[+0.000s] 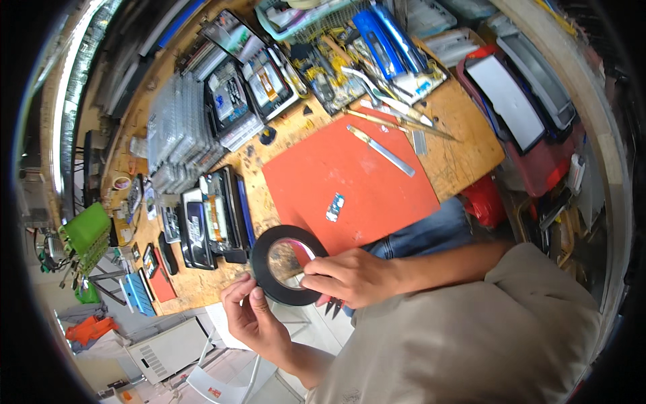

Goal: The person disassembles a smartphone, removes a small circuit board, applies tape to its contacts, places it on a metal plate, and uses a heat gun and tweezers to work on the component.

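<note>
A wide roll of black tape stands tilted over the bench's near edge, its open core facing up. My right hand grips the roll's right side, fingers hooked into the core. From beneath that hand stick out the dark pointed tips of a small red-handled tool, its kind mostly hidden. At the roll's left rim, my left hand pinches thumb and fingers together against the tape's edge. Beyond the roll, a small blue-and-silver circuit board lies on the orange mat.
A knife lies across the mat. Behind it are tweezers, blue cylinders and loose parts. Stacked clear trays and phone parts crowd the left. A red bin stands at the right; a white chair at lower left.
</note>
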